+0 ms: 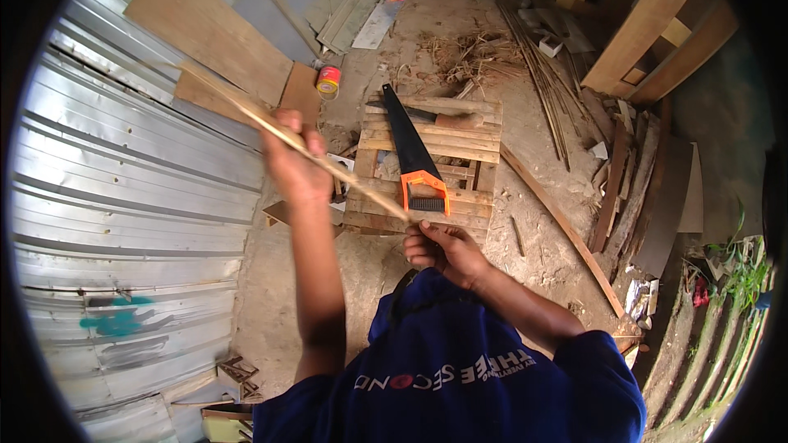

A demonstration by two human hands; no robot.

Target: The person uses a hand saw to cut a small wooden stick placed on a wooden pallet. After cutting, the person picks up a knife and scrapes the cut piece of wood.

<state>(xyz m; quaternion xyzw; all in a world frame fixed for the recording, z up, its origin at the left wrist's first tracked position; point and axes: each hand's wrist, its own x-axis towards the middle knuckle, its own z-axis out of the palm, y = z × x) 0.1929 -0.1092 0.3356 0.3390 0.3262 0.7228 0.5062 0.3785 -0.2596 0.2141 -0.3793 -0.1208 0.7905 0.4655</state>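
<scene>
Fingers (288, 119) of the person's left hand (297, 168), slightly blurred, are bent loosely around a strip (361, 186), long, thin and pale. At its near end, the right hand (450, 254) has thumb and forefinger pinched together on it, the other fingers curled in toward the palm. The strip is held up in the air, slanting from the right hand, in front of the person's dark blue shirt (492, 369), up and away to the left, past the left hand.

Just beyond the right hand stands a low table (468, 220) of wooden slats. On it lies a saw (406, 135), black blade pointing away, orange handle nearest the person. A knife (461, 121) with a wooden handle lies crosswise at the saw's blade.

Around me, a metal wall (139, 164) runs along the left, with brown boards (217, 33) leaning against it. Near them sits a red and yellow can (328, 79). Past the table is a heap of shavings (476, 59); to its right, long thin sticks (538, 86) lie on the dirt floor (525, 172).
</scene>
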